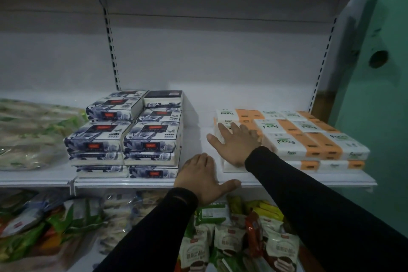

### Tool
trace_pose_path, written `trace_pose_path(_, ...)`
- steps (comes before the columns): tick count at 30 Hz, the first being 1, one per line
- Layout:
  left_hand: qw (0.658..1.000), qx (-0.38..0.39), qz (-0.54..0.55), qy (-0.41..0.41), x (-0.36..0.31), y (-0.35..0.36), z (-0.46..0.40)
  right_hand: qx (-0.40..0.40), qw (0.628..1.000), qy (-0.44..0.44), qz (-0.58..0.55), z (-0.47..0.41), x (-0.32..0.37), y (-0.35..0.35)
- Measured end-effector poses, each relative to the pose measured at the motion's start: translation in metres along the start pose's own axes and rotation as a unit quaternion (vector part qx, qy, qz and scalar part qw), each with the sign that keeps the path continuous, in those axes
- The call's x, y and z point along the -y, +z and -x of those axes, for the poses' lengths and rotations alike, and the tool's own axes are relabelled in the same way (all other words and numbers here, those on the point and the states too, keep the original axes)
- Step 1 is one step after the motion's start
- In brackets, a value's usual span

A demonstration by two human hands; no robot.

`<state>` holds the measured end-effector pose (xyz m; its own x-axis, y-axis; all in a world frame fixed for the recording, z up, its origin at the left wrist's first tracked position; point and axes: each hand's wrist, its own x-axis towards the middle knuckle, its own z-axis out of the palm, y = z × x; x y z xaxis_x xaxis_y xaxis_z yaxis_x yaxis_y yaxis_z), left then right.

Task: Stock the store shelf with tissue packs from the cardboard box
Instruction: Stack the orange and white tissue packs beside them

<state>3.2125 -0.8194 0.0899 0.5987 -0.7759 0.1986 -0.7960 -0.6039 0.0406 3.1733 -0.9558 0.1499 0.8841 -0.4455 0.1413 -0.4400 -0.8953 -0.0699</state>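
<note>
White-and-orange tissue packs (306, 139) lie stacked in rows on the right of the white store shelf (198, 130). My right hand (236, 143) lies flat with spread fingers on the nearest left pack of that group. Blue-and-white floral tissue packs (132, 134) stand in stacks on the shelf's middle left. My left hand (203, 179) rests at the shelf's front edge in the gap between the two groups, fingers bent down onto the shelf, thumb stretched to the right, holding nothing. The cardboard box is out of view.
Clear plastic bags with green print (31, 134) lie at the shelf's far left. The lower shelf holds snack packets (231, 238) and bagged goods (66, 223). A green wall (379, 95) stands to the right. Slotted uprights run up the white back panel.
</note>
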Motion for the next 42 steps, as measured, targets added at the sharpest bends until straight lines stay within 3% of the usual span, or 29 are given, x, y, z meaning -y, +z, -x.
trace_pose_path(3, 1.0, 0.004, 0.0, 0.0, 0.001, 0.001, -0.001, -0.01, 1.0, 0.017, -0.024, -0.004, 0.002, -0.001)
trace_pose_path(7, 1.0, -0.006, 0.0, 0.0, 0.0, 0.001, -0.001, -0.107, 0.994, -0.025, -0.019, 0.003, -0.003, 0.002)
trace_pose_path(18, 1.0, -0.007, -0.004, 0.002, 0.0, 0.001, 0.001, -0.04, 0.999, 0.0, 0.001, -0.009, -0.002, 0.008)
trace_pose_path(21, 1.0, -0.003, 0.001, 0.001, 0.0, 0.001, 0.0, -0.061, 0.998, -0.008, -0.014, -0.007, -0.003, 0.005)
trace_pose_path(28, 0.999, 0.05, 0.013, -0.003, -0.006, -0.019, 0.011, -0.12, 0.979, -0.107, -0.128, 0.064, -0.013, -0.021)
trace_pose_path(32, 0.996, 0.03, 0.085, -0.016, -0.011, -0.023, 0.03, -0.128, 0.971, -0.141, -0.144, 0.125, -0.024, -0.027)
trace_pose_path(38, 0.972, -0.068, 0.226, -0.007, -0.006, -0.009, 0.132, -0.071, 0.97, -0.122, -0.199, 0.2, -0.029, 0.021)
trace_pose_path(42, 0.968, -0.012, 0.246, -0.045, 0.002, 0.042, 0.194, -0.012, 0.967, -0.103, -0.233, 0.238, -0.022, 0.096)
